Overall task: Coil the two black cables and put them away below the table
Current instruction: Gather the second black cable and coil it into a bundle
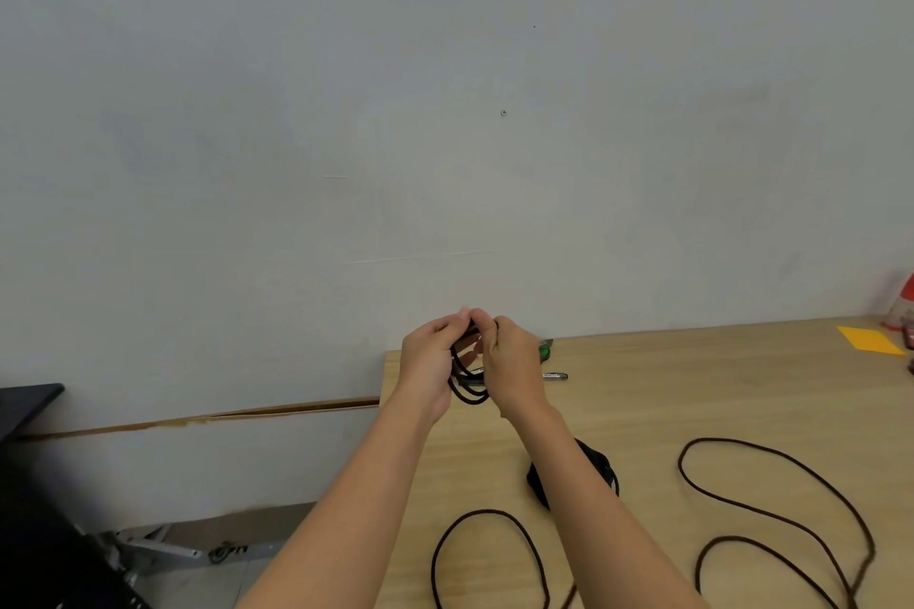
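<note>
my left hand [428,361] and right hand [512,361] both pinched the small black coil [467,391], held up above the far left corner of the table [692,386]. it looked light, soft and floppy, likely to spring open, so i judged the best hold was across all the turns together at the top. more black cable [771,509] lay in loose loops on the wood, cut off at the lower edge. my fingers hid the coil's top, and my right forearm half covered a dark bundle [601,465]; i could not tell whether that was cable 2.
</note>
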Tool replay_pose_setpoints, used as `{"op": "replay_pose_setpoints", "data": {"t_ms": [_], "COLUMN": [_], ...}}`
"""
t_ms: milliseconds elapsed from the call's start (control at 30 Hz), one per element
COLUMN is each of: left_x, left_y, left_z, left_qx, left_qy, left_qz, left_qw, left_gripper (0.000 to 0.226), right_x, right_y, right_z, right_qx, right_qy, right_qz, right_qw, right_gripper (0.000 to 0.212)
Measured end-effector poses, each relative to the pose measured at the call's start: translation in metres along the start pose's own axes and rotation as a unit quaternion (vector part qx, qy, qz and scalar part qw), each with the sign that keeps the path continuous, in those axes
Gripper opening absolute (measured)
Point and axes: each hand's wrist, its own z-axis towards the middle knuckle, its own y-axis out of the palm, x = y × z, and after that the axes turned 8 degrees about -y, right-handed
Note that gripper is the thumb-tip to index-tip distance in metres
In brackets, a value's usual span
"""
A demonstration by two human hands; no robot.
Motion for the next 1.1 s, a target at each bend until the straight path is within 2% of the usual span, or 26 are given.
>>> {"op": "replay_pose_setpoints", "data": {"t_ms": [100,200,400,500,633,700,800,933,1000,1067,1100], "left_x": [0.003,0.003,-0.005,-0.002,-0.001,-0.002,0.000,0.003,0.006,0.007,0.006], "left_y": [-0.001,0.000,0.002,-0.001,-0.007,-0.006,0.001,0.010,0.008,0.003,0.001], "left_z": [-0.001,-0.001,0.002,0.006,0.006,0.004,0.003,0.003,0.002,0.003,0.004], "left_qx": [0.006,0.016,0.082,0.105,0.086,0.077,0.079,0.097,0.097,0.095,0.098], "left_qy": [0.008,0.043,0.114,0.137,0.135,0.124,0.121,0.155,0.148,0.132,0.129], "left_qz": [-0.036,-0.016,0.170,0.232,0.238,0.218,0.206,0.330,0.325,0.301,0.299], "left_qw": [0.999,0.999,0.975,0.957,0.958,0.965,0.968,0.926,0.929,0.940,0.940], "left_gripper": [0.021,0.020,0.013,0.017,0.022,0.023,0.023,0.030,0.034,0.037,0.038], "right_x": [0.002,-0.001,0.001,0.001,-0.007,-0.007,-0.010,-0.007,-0.004,-0.002,-0.001], "right_y": [-0.001,0.000,0.005,0.000,-0.016,-0.016,-0.007,-0.001,-0.004,-0.009,-0.012], "right_z": [-0.004,-0.007,0.002,-0.001,0.000,0.003,0.004,-0.002,-0.003,-0.003,-0.003], "right_qx": [-0.006,-0.019,0.022,-0.013,-0.098,-0.109,-0.036,0.057,0.042,-0.003,-0.025], "right_qy": [-0.009,0.006,0.033,0.081,0.196,0.213,0.204,0.187,0.172,0.155,0.139], "right_qz": [0.025,0.089,0.048,0.091,0.225,0.229,0.208,0.276,0.283,0.248,0.217], "right_qw": [1.000,0.996,0.998,0.992,0.949,0.944,0.956,0.941,0.943,0.956,0.966], "right_gripper": [0.030,0.018,0.041,0.048,0.040,0.038,0.034,0.037,0.032,0.020,0.021]}}
